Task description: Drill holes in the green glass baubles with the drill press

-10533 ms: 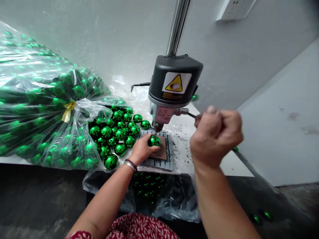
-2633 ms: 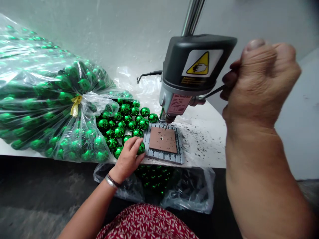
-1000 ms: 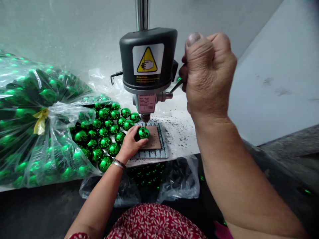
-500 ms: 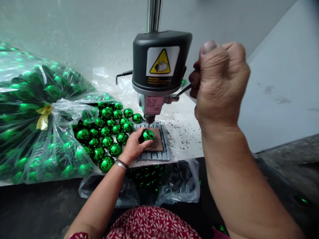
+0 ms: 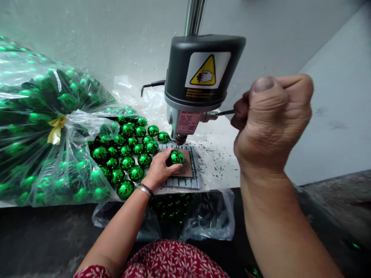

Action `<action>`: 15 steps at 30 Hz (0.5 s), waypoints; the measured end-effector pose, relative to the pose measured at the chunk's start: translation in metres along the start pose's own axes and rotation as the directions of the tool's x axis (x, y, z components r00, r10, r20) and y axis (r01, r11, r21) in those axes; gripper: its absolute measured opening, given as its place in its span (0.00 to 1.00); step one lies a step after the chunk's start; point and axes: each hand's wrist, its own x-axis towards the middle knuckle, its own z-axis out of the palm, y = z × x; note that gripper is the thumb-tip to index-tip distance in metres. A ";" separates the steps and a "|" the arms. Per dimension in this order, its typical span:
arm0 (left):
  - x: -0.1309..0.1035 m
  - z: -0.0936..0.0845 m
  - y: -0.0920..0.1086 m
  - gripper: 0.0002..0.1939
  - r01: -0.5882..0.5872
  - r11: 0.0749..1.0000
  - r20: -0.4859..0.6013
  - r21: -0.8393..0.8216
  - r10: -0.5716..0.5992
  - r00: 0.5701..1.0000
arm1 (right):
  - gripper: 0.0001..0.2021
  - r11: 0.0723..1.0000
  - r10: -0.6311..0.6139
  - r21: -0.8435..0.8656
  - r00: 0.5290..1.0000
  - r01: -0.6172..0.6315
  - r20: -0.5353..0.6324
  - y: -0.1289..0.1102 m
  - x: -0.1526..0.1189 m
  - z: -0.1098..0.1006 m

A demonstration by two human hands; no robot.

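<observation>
The held round ball (image 5: 177, 156) is glossy metallic green, matching the loose round balls (image 5: 126, 163). The rounded black drill housing (image 5: 177, 73) carries a white rectangular label (image 5: 222, 66) with a black-bordered yellow triangle (image 5: 209, 65); the small plate (image 5: 186, 122) below is pink with dark print. The square board (image 5: 187, 166) is brown; the flat grey base (image 5: 186, 182) has dark parallel stripes. The ribbon tie (image 5: 56, 129) is yellow. The cloth garment (image 5: 174, 260) is dark red with pale leaves.

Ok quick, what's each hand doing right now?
Left hand: closed, holding a green ball between thumb and fingers.
Right hand: closed in a fist, holding the lever.
</observation>
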 end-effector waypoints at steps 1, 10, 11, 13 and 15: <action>0.000 0.000 0.000 0.28 0.001 1.000 0.000 -0.001 -0.001 1.000 | 0.18 1.000 0.001 -0.004 1.000 -0.001 -0.003 0.001 -0.001 0.000; -0.001 0.001 -0.002 0.28 -0.003 1.000 0.002 -0.013 0.003 1.000 | 0.21 0.999 -0.011 0.035 0.998 0.013 -0.066 0.001 -0.020 -0.001; -0.001 0.001 -0.002 0.28 -0.002 1.000 0.001 -0.013 0.002 1.000 | 0.22 0.999 -0.005 0.040 0.997 0.008 -0.071 0.001 -0.021 -0.001; -0.001 0.002 -0.003 0.28 -0.001 1.000 -0.004 -0.011 0.001 1.000 | 0.22 1.000 -0.003 -0.001 0.995 0.003 -0.102 0.002 -0.022 0.000; -0.001 0.003 -0.004 0.28 -0.006 1.000 -0.010 -0.009 0.005 1.000 | 0.21 0.999 -0.003 -0.045 0.991 -0.003 -0.136 0.005 -0.024 0.001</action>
